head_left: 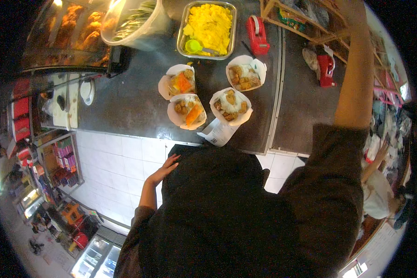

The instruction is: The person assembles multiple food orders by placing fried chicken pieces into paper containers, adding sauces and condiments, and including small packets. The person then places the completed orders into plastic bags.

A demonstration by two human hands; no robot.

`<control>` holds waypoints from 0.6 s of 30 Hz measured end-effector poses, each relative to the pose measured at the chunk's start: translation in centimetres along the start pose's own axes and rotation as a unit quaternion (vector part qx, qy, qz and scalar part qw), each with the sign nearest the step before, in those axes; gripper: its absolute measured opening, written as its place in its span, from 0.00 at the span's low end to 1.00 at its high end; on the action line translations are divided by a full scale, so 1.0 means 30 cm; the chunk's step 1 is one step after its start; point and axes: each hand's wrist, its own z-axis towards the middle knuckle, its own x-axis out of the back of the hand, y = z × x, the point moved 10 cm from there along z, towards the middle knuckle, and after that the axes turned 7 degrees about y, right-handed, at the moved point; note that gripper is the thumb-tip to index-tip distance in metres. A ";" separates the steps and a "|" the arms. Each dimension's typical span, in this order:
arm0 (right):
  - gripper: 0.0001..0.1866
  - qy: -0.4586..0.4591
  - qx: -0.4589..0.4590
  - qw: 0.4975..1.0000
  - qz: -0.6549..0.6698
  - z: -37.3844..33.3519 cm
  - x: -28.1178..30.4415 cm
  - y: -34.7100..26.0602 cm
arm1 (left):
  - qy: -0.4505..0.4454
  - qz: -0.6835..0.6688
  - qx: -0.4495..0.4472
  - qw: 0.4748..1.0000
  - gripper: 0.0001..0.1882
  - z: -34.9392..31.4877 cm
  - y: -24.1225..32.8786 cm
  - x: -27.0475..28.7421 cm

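Note:
My left hand (164, 171) lies against my dark clothing just below the counter edge, its fingers stretched out and holding nothing. My right arm reaches up the right side to the wooden shelf; the right hand (352, 10) is at the top edge, its fingers hidden. On the dark counter stand paper food boxes with rice and browned pieces: an upper left box (177, 82) and a lower left box (186, 111), both with an orange slice, plus an upper right box (246, 73) and a lower right box (230, 106). A printed paper slip (218, 133) lies below them.
Behind the boxes are a glass dish (180, 44) of yellow food with a green spoon (193, 46), and a clear tub (158, 28). A red tape dispenser (258, 36) is beside the dish, another tape dispenser (326, 69) farther right. A lit display case (69, 34) fills the far left.

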 end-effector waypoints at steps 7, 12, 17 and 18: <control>0.10 -0.474 0.016 0.858 0.197 -1.092 -0.444 -0.207 | 0.297 0.309 -0.301 0.852 0.14 0.050 0.502 0.448; 0.09 -0.229 -0.049 0.972 -0.030 -1.193 -0.322 -0.075 | 0.387 0.224 -0.568 0.691 0.09 0.041 1.337 0.772; 0.06 -0.125 -0.252 0.957 -0.073 -1.407 -0.040 -0.057 | 0.286 0.499 -0.515 0.635 0.18 0.609 1.826 0.873; 0.06 -0.114 -0.289 0.946 -0.088 -1.476 0.003 -0.072 | 0.251 0.571 -0.468 0.626 0.19 0.745 1.819 0.884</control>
